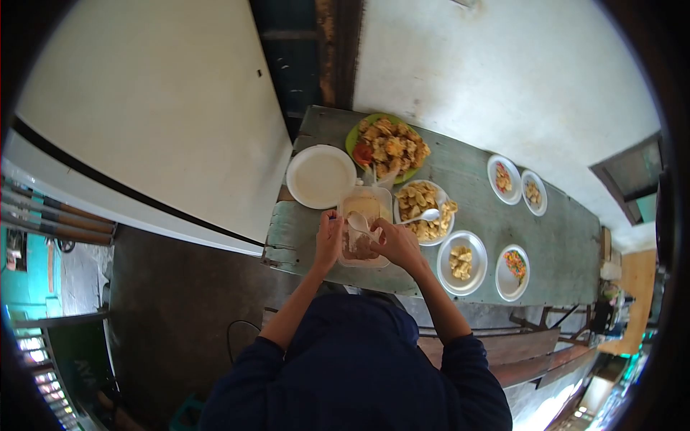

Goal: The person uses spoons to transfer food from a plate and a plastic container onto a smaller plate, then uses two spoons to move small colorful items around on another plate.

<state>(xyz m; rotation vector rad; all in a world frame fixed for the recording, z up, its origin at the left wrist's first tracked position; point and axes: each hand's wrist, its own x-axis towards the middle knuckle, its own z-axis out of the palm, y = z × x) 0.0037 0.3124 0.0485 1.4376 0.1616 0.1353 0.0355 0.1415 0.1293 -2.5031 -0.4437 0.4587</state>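
My right hand point(394, 243) grips a white plastic spoon point(358, 222), its bowl over a clear rectangular container point(364, 263). Brownish and pale contents show inside the container, too unclear to name. At the container's left side my left hand point(330, 240) rests with its fingers against the wall. Just to the right is a white bowl of yellowish chips point(418, 202) with another white spoon point(429, 215) lying on them. Behind the container stands a green plate point(350, 141) heaped with fried food and something red.
A stack of white plates point(320, 177) lies at the table's left. Toward the right are a white plate with chips point(462, 287), one with colourful bits point(512, 294) and two smaller portions point(504, 178) near the wall. A wooden bench point(496, 352) runs along the table's front.
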